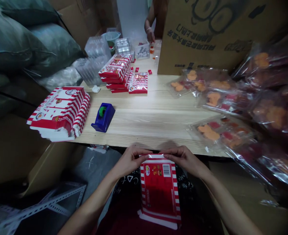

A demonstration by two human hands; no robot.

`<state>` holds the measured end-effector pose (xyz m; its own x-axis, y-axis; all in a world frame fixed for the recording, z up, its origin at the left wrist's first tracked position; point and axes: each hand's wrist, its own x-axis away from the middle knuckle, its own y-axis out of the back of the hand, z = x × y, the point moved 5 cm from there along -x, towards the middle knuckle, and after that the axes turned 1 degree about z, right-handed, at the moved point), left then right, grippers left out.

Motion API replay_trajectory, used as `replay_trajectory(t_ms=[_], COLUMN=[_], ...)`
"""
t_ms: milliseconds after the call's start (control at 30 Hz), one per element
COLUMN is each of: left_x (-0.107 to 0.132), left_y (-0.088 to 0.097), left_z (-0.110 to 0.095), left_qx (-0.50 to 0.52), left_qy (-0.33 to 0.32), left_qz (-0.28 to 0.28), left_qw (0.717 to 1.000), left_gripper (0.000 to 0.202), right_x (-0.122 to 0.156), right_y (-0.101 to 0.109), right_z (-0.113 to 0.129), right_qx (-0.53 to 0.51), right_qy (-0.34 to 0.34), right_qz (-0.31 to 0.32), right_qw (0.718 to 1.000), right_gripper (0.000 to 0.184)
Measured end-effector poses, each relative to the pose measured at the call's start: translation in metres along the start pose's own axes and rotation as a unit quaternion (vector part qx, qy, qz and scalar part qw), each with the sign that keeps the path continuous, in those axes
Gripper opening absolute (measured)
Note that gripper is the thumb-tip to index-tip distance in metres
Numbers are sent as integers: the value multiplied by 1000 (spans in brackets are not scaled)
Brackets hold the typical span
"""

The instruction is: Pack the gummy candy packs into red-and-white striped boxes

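Observation:
A red and white striped cardboard box (160,189) rests on my lap, its printed side with a barcode facing up and a white flap standing out at the near end. My left hand (131,160) pinches the box's far left corner between thumb and fingers. At the far right corner, my right hand (184,159) grips the same edge with thumb on top. Beyond, on the wooden table (139,120), stands a blue tape dispenser (103,117) with a green roll in it. To its left lies a stack of flat striped box blanks (60,109).
Filled striped boxes (117,70) are piled mid-table, with clear plastic trays (97,49) behind. Bagged trays of orange pieces (212,98) crowd the right side. A big carton (207,36) stands at the back; beside it a co-worker's hand (150,35) shows. Large sacks (24,45) fill the left.

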<state>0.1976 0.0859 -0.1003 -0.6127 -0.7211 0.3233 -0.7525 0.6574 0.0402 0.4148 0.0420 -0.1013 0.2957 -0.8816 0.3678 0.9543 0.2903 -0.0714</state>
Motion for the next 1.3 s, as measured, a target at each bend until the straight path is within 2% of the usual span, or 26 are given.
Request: replay_trajectory(t_ms=[133, 267, 467, 667, 800, 967, 1133, 1300], left_x=[-1, -3, -1, 5, 7, 3, 5, 8], left_y=[-2, -4, -1, -3, -6, -5, -1, -1], left_z=[-3, -10, -3, -2, -1, 1, 1, -2], left_qx=[42, 62, 3, -42, -34, -20, -2, -28], left_qy=[21, 4, 5, 5, 2, 8, 21, 8], left_qz=[-19, -7, -37, 6, 10, 17, 31, 39], left_qw=[999, 998, 999, 999, 999, 1000, 999, 999], left_gripper=[33, 29, 28, 28, 29, 29, 31, 32], right_x=[-2, -5, -8, 3, 10, -3, -10, 11], right_y=[2, 2, 0, -4, -1, 6, 6, 1], right_z=[-1, -2, -4, -6, 4, 11, -3, -5], right_qx=[-11, -24, -19, 1, 18, 18, 3, 23], right_qy=[-7, -3, 11, 16, 23, -12, -6, 14], right_qz=[15, 21, 15, 25, 58, 132, 93, 58], right_qw=[1000, 999, 1000, 1000, 998, 991, 996, 998], right_gripper=[32, 33, 31, 30, 31, 28, 29, 35])
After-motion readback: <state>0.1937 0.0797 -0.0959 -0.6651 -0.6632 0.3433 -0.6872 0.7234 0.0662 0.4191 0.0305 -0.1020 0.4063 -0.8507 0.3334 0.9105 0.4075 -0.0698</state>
